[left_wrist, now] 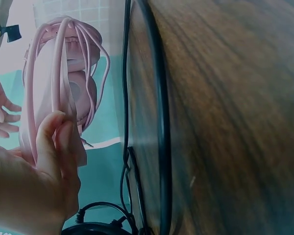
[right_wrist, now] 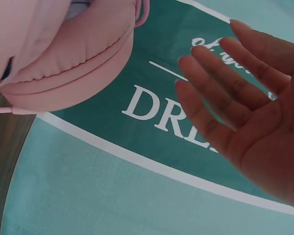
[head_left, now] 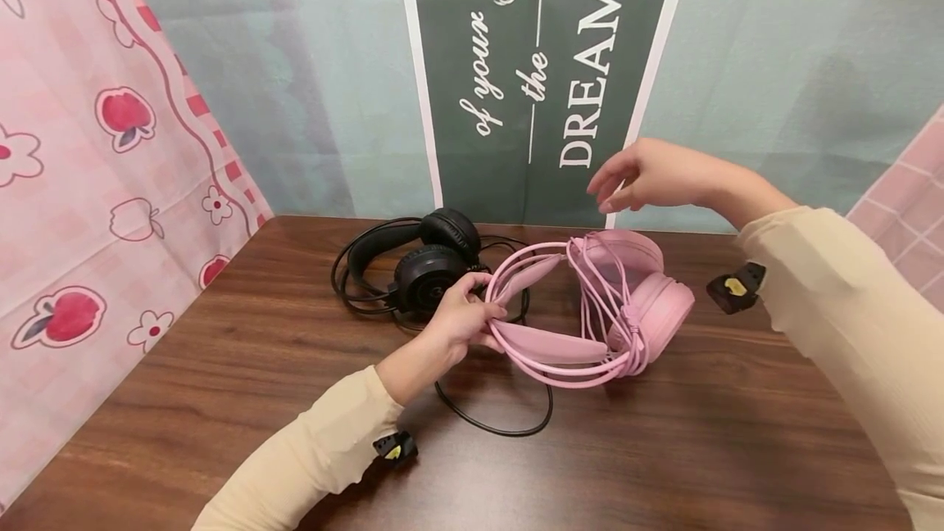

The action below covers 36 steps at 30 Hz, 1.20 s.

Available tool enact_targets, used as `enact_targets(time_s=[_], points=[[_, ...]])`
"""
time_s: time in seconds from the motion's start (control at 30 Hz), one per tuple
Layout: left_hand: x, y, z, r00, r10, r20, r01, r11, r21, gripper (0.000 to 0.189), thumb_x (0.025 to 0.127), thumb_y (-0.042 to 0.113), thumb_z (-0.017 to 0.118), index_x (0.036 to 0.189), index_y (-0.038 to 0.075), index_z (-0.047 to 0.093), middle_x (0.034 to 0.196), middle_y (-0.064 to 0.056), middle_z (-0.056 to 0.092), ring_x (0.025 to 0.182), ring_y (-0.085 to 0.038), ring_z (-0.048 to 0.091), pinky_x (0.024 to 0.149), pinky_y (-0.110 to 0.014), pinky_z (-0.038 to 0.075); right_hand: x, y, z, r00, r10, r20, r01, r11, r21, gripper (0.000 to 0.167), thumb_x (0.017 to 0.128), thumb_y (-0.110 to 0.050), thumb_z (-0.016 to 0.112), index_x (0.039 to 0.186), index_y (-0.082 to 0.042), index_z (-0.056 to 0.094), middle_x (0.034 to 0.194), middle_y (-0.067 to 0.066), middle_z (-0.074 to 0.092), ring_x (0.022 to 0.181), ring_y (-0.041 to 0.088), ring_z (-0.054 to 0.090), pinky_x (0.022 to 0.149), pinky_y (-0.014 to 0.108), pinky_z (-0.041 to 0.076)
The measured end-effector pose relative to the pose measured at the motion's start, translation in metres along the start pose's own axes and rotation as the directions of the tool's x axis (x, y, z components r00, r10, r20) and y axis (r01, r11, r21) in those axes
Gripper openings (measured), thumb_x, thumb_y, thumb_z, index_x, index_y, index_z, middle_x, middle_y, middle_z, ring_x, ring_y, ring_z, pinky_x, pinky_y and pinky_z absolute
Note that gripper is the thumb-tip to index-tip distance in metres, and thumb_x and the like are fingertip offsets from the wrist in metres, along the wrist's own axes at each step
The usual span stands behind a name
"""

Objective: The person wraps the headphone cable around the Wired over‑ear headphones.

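Pink headphones (head_left: pixel 549 344) are held by my left hand (head_left: pixel 459 319), its thumb and fingers pinching the top of the headband. The ear cups (head_left: pixel 656 314) point away to the right, with a bundled pink cable (head_left: pixel 601 289) wound about them. In the left wrist view the thumb and fingers of the left hand (left_wrist: pixel 44 181) wrap the band (left_wrist: pixel 44 93). My right hand (head_left: pixel 652 177) hovers beyond the cups, holding nothing. The right wrist view shows this right hand (right_wrist: pixel 255 98) with fingers spread loosely, apart from a pink ear cup (right_wrist: pixel 88 58).
Black headphones (head_left: pixel 428 273) lie on the wooden table (head_left: pixel 221 400) behind my left hand, and their black cable (head_left: pixel 509 433) loops toward the front. A green hanging cloth (head_left: pixel 332 105) with lettering stands along the back edge; a pink patterned cloth (head_left: pixel 66 211) covers the left side.
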State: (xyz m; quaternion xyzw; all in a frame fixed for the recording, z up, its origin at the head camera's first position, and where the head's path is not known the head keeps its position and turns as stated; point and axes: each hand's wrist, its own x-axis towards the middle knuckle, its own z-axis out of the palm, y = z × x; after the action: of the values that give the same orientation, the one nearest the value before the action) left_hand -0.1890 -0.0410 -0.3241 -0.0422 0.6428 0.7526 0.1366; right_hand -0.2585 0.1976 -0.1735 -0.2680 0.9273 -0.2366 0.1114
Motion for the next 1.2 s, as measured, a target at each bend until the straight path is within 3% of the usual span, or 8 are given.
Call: enact_targets(time_s=[0.23,0.47,0.87,1.07,1.2], points=[[0.0,-0.003,-0.001,1.0,-0.012,-0.012,0.012,1.0,-0.003,0.049,0.077,-0.019,0.051,0.121,0.001,0.043,0.076,-0.011,0.041,0.043,-0.014,0.052,0.035,-0.026,0.049,-0.024,0.016,0.007,0.999,-0.02,-0.034,0.019,0.999,-0.03,0.039,0.083,-0.013,0.068,0.118,-0.001,0.057,0.1,0.01,0.065,0.091,0.02,0.061,0.071,0.022,0.049],[-0.001,-0.006,0.0,0.999,-0.02,-0.028,0.02,1.0,0.008,0.049,0.077,-0.019,0.051,0.12,0.002,0.044,0.075,-0.011,0.042,0.044,-0.015,0.052,0.036,-0.028,0.05,-0.045,0.044,0.023,0.996,-0.015,-0.087,0.012,0.999,-0.036,0.046,0.083,-0.016,0.067,0.125,-0.005,0.052,0.109,0.012,0.062,0.096,0.022,0.06,0.075,0.024,0.047],[0.001,-0.012,0.001,0.999,-0.034,-0.013,0.034,0.999,0.034,0.046,0.077,-0.017,0.051,0.119,0.001,0.043,0.077,-0.011,0.042,0.043,-0.015,0.052,0.037,-0.027,0.05,-0.051,0.084,0.062,0.984,-0.092,-0.15,0.098,0.995,0.033,0.043,0.079,-0.006,0.07,0.117,0.004,0.054,0.107,0.017,0.062,0.094,0.025,0.06,0.077,0.023,0.05],[0.001,-0.013,0.001,0.998,-0.059,-0.016,0.06,0.996,0.068,0.046,0.079,-0.015,0.052,0.12,0.003,0.042,0.077,-0.011,0.042,0.043,-0.015,0.052,0.038,-0.027,0.051,-0.054,0.09,0.068,0.985,-0.053,-0.167,0.06,0.998,0.035,0.035,0.082,-0.007,0.066,0.115,0.001,0.058,0.106,0.014,0.062,0.087,0.011,0.057,0.071,0.023,0.049],[0.001,-0.015,0.0,0.997,-0.078,-0.01,0.079,0.993,0.089,0.045,0.081,-0.012,0.051,0.121,0.004,0.04,0.076,-0.012,0.045,0.043,-0.014,0.052,0.039,-0.026,0.051,-0.057,0.09,0.069,0.99,-0.008,-0.144,0.013,0.999,0.034,0.032,0.085,-0.013,0.064,0.114,-0.002,0.06,0.107,0.012,0.062,0.086,0.01,0.056,0.07,0.023,0.048]])
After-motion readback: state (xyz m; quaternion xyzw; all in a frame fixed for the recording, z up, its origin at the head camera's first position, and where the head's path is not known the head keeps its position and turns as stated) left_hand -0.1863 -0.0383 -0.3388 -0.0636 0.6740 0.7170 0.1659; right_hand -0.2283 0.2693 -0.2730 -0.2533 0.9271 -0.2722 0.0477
